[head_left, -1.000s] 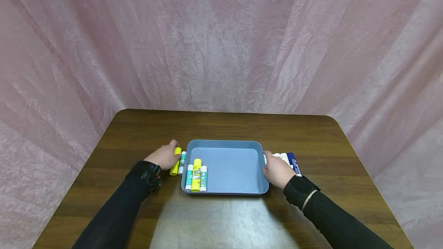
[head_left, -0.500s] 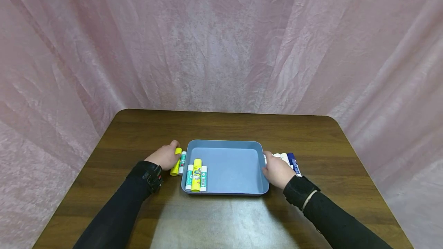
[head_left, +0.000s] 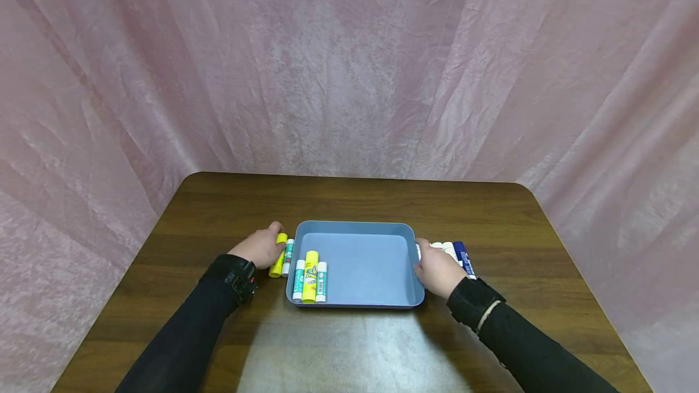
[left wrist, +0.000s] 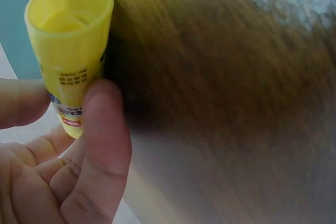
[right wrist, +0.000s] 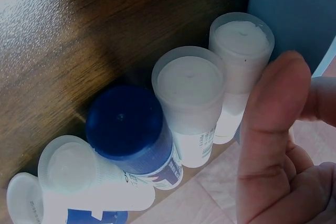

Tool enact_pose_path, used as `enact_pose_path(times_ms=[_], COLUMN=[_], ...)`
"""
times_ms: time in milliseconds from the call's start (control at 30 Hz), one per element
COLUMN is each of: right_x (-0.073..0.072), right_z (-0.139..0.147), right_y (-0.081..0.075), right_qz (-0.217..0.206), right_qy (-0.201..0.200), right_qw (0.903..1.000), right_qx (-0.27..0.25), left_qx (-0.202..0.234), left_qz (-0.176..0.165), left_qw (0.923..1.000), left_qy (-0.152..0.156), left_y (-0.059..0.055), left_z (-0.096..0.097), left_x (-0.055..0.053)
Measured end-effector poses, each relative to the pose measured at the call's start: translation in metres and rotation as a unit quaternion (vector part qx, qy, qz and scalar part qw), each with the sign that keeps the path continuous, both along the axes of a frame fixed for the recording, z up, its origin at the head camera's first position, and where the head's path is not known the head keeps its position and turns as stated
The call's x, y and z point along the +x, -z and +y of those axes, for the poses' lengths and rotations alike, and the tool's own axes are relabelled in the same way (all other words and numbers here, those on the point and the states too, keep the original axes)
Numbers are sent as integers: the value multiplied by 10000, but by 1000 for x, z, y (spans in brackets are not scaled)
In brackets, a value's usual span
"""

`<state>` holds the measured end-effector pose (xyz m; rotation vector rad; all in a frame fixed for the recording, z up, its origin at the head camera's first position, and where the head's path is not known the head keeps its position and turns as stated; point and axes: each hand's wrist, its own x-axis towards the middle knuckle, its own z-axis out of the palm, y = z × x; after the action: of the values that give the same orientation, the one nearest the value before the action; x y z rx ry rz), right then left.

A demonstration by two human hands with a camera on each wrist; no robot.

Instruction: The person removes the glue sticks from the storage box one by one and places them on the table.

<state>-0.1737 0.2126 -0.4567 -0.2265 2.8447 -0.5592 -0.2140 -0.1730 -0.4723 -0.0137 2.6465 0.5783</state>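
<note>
My left hand [head_left: 261,247] pinches a yellow glue stick [left wrist: 68,51] between thumb and fingers, left of the blue tray [head_left: 371,303]. Between that stick and the tray lies a green-and-white glue stick [head_left: 287,257]. Inside the tray, at its near left corner, a yellow glue stick [head_left: 309,278] lies between two green-and-white ones. My right hand [head_left: 438,267] is by the tray's right side, thumb and fingers loosely bent; nothing shows between them. Beside its thumb, in the right wrist view, stands a row of white sticks [right wrist: 189,87] with a blue-capped one [right wrist: 126,121]. Some fingertips are hidden.
The brown wooden table [head_left: 349,199] has rounded far corners. Pink cloth [head_left: 349,77] hangs behind it and at both sides. In the right wrist view, more white and blue sticks lie at the lower left, partly cut off.
The yellow glue stick in my left hand has shifted very slightly to the right. My right hand, the tray and the other sticks hold their places.
</note>
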Motion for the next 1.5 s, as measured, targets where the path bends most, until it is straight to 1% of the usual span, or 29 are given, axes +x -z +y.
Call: enact_pose_path(times_ms=[467, 800, 1133, 1300, 1500], right_x=[-1, 0, 0, 1, 3], right_z=[0, 0, 0, 0, -1], right_y=[-1, -3, -1, -1, -1], right_qz=[9, 20, 21, 7, 34], right_qy=[-4, -23, -18, 14, 19], right_qw=[10000, 10000, 10000, 10000, 10000], right_qx=[26, 12, -40, -31, -15], left_qx=[-52, -106, -37, -48, -26], left_qz=[44, 12, -1, 94, 333], left_qw=[10000, 9999, 10000, 9999, 9994], left_qy=[40, -7, -34, -11, -28], left_y=[-1, -4, -5, -5, -9], left_z=[1, 1, 0, -2, -4], left_x=[0, 1, 1, 2, 4])
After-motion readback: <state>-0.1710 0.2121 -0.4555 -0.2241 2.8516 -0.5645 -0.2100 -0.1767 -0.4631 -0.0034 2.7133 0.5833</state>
